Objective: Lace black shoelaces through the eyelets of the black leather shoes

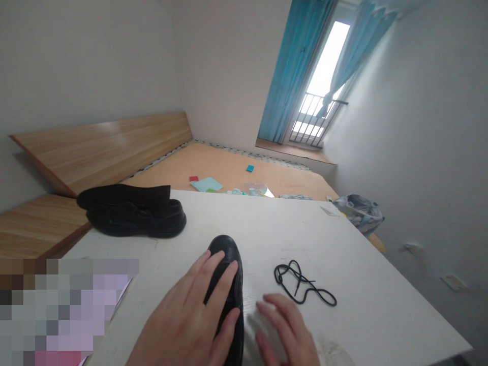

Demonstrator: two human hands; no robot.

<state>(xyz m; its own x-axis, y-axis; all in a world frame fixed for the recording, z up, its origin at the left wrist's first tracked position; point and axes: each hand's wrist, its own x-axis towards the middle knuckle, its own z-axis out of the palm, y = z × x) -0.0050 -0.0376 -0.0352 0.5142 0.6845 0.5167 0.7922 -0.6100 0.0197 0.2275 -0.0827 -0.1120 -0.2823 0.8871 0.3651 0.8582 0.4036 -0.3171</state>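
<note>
A black shoe (pixel 225 246) rests on the white table in front of me, its toe pointing away. My left hand (pixel 190 305) lies over the top of this shoe with the fingers spread, hiding much of its upper. Just to the right of the shoe, my right hand (pixel 284 328) hovers near the tabletop, fingers apart and slightly curled, holding nothing. A loose black shoelace (pixel 301 279) lies tangled on the table beyond the right hand. Another black shoe (pixel 137 218) sits at the table's far left, with a dark flat piece (pixel 122 195) along its back.
The white table (pixel 381 295) spans the foreground. Behind it is a bed (pixel 224 160) with a pale blue item (pixel 207 184) and other small things on it. A bag (pixel 360 211) stands by the right wall. A wooden headboard (pixel 114 142) is at left.
</note>
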